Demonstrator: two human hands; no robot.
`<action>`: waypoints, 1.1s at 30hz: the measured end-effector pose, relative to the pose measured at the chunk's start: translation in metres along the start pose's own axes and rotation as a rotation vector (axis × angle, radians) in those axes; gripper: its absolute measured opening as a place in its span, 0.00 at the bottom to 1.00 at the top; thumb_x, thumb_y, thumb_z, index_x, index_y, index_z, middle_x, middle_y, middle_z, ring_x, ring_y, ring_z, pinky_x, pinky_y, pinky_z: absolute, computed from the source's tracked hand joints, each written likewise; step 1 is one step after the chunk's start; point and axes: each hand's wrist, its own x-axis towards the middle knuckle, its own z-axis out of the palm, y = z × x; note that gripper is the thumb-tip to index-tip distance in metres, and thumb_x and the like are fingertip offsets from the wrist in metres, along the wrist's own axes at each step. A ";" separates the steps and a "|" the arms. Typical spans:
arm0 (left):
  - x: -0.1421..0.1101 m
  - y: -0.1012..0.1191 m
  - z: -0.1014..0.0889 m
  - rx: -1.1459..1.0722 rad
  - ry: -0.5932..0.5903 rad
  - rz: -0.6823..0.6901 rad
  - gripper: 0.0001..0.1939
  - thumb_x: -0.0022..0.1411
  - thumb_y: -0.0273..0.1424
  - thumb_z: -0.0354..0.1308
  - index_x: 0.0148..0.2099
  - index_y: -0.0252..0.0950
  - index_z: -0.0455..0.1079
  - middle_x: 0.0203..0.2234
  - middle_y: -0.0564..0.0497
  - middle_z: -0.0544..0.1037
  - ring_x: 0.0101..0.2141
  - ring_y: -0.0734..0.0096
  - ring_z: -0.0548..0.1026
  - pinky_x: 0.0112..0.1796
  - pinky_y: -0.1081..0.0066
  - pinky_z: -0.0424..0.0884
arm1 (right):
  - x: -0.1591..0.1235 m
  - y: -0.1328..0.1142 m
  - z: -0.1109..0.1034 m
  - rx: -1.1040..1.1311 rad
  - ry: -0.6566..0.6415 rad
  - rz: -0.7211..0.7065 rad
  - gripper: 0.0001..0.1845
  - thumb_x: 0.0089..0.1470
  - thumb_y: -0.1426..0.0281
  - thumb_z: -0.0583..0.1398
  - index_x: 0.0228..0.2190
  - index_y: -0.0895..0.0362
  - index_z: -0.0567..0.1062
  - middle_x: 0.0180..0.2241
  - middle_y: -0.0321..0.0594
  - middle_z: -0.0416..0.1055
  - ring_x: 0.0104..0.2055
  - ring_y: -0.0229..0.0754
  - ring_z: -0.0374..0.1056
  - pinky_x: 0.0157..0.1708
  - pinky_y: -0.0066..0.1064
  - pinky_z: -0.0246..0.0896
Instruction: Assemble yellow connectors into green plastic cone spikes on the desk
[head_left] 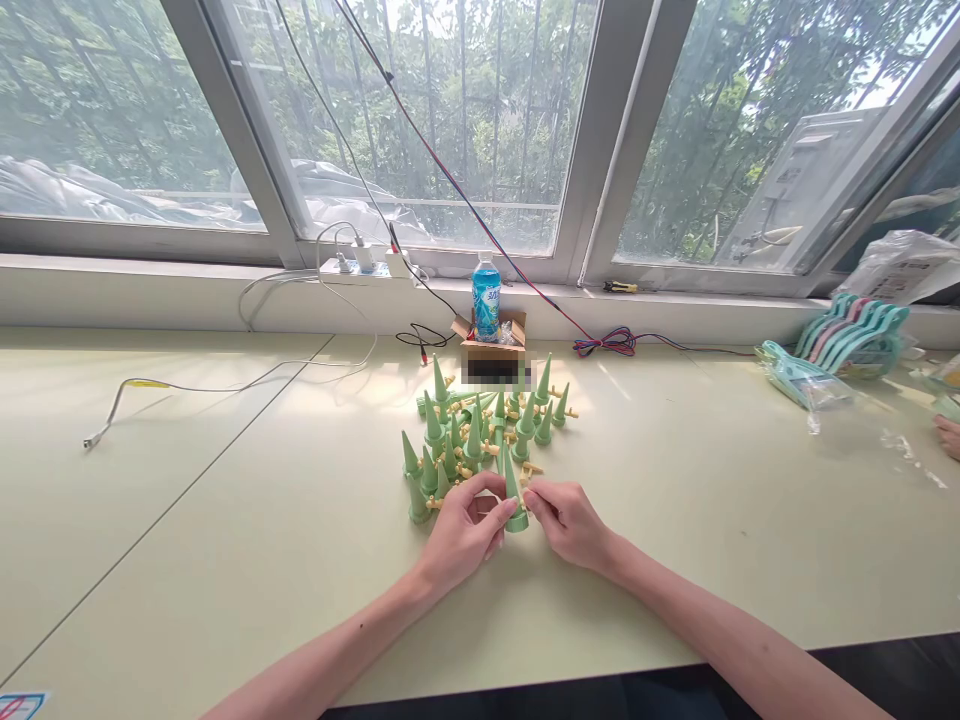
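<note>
My left hand (pixel 469 525) is closed around a green cone-shaped plant watering spike (pixel 512 490), its thumb on the wide ribbed base and the tip pointing up. From the other side, my right hand (pixel 566 520) pinches at a small yellow valve (pixel 523 506) on the spike's side; the fingertips mostly cover it. Just beyond my hands stands a cluster of similar green spikes (pixel 472 440), many with yellow valves sticking out sideways. Another yellow valve (pixel 532 468) shows right behind the held spike.
Behind the cluster, a blue bottle (pixel 486 300) stands in a small open cardboard box (pixel 493 350). A coiled red-and-blue cable (pixel 606 342) lies right of it, a white cable (pixel 202 384) left. Teal hangers (pixel 851 335) sit at the right, near another person's hand (pixel 948 436).
</note>
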 end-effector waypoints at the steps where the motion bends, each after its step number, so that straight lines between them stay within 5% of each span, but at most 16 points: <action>1: 0.000 0.001 0.000 0.021 0.005 0.013 0.15 0.61 0.43 0.61 0.39 0.37 0.66 0.15 0.59 0.63 0.16 0.77 0.63 0.17 0.76 0.59 | 0.000 0.000 0.000 0.000 -0.003 0.009 0.19 0.66 0.68 0.48 0.22 0.54 0.54 0.19 0.29 0.49 0.21 0.33 0.44 0.21 0.27 0.43; 12: -0.002 0.002 -0.001 0.279 0.082 0.185 0.09 0.63 0.38 0.59 0.38 0.37 0.69 0.20 0.55 0.69 0.21 0.73 0.71 0.24 0.74 0.68 | 0.000 0.001 -0.001 -0.001 -0.021 0.031 0.20 0.67 0.66 0.47 0.22 0.55 0.57 0.19 0.30 0.51 0.21 0.34 0.46 0.22 0.28 0.45; 26: 0.000 -0.002 -0.003 0.392 0.117 0.189 0.08 0.63 0.36 0.57 0.42 0.38 0.68 0.24 0.53 0.70 0.26 0.70 0.71 0.26 0.74 0.66 | 0.003 0.002 -0.014 -0.088 -0.119 -0.004 0.17 0.65 0.60 0.54 0.30 0.57 0.71 0.20 0.31 0.62 0.22 0.34 0.53 0.23 0.26 0.50; 33: 0.001 -0.007 -0.005 0.459 0.180 0.281 0.05 0.63 0.34 0.56 0.39 0.38 0.69 0.30 0.52 0.71 0.25 0.72 0.69 0.28 0.73 0.64 | 0.009 0.014 -0.024 -0.119 0.125 0.103 0.18 0.67 0.63 0.50 0.30 0.57 0.72 0.21 0.33 0.62 0.21 0.35 0.53 0.23 0.27 0.50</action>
